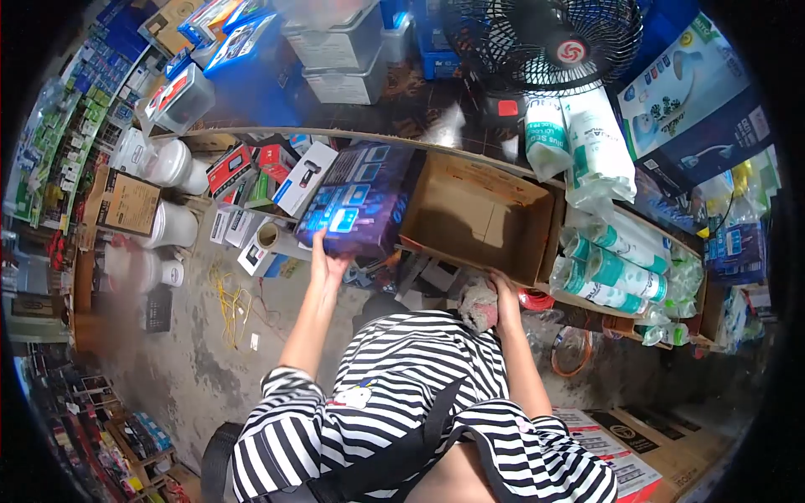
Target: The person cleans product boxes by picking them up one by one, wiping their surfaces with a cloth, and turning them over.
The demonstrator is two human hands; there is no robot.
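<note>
My left hand supports the near lower end of a dark purple-blue printed box, thumb on its front face and the other fingers under it. The box stands tilted against the left end of an open cardboard carton, whose inside shows bare brown walls. My right hand is beside the carton's near edge, closed around a crumpled grey-pink rag. Its fingertips are partly hidden by the rag and the carton edge.
Teal-labelled plastic-wrapped rolls lie right of the carton. A black fan and clear bins stand on the shelf above. Small boxes sit to the left. Yellow cord and white buckets are on the left.
</note>
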